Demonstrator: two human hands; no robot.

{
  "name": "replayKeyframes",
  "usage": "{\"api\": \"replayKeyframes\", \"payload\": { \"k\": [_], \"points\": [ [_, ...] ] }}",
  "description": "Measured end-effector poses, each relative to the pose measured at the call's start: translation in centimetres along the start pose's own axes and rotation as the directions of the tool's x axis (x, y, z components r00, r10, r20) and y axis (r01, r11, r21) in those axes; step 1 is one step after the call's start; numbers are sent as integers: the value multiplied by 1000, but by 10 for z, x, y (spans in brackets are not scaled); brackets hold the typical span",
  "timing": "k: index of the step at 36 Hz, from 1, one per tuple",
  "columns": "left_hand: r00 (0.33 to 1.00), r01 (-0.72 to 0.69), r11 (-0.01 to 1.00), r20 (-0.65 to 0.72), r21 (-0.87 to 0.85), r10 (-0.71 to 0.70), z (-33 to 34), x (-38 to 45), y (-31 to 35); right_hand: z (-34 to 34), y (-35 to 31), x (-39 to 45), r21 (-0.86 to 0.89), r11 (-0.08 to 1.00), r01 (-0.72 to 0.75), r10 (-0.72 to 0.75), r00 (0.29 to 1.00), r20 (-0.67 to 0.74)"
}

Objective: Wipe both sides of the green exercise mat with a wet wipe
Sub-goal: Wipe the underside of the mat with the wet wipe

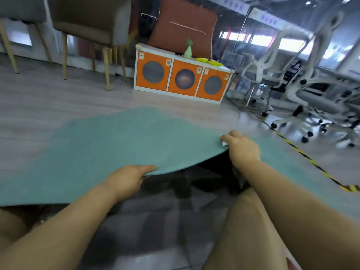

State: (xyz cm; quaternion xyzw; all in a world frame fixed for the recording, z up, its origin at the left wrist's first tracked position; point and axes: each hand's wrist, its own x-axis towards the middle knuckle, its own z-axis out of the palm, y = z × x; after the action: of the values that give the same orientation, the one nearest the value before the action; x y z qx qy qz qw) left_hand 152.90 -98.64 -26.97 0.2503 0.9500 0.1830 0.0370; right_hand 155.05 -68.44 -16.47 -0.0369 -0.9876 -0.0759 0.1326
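Near edge of green exercise mat lifted off the floor: left hand pinching it, right hand gripping edge and wet wipe together. Probably turning-over step; next, flipping evenly toward the orange cabinet.

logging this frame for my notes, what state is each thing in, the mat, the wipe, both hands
green foam exercise mat: near edge lifted off the floor, far part lying flat
white wet wipe: bunched under the right hand, against the mat
left hand: grips the mat's raised near edge
right hand: curled over the mat's edge, holds the wipe
green spray bottle: upright on the orange cabinet
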Motion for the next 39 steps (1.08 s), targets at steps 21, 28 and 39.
{"api": "replayKeyframes", "payload": {
  "k": [21, 28, 39],
  "points": [
    [966, -84, 996, 247, -1, 82, 87, 80, 101, 68, 102, -20, -6, 998, -65, 58, 826, 561],
    [899, -102, 995, 427, -16, 99, 121, 79, 81, 95, 66, 5, 282, 959, 3, -153, 844, 514],
    [815, 49, 982, 562, 182, -145, 119, 84, -26, 166, 31, 47, 219, 975, 26, -159, 770, 618]
  ]
}}
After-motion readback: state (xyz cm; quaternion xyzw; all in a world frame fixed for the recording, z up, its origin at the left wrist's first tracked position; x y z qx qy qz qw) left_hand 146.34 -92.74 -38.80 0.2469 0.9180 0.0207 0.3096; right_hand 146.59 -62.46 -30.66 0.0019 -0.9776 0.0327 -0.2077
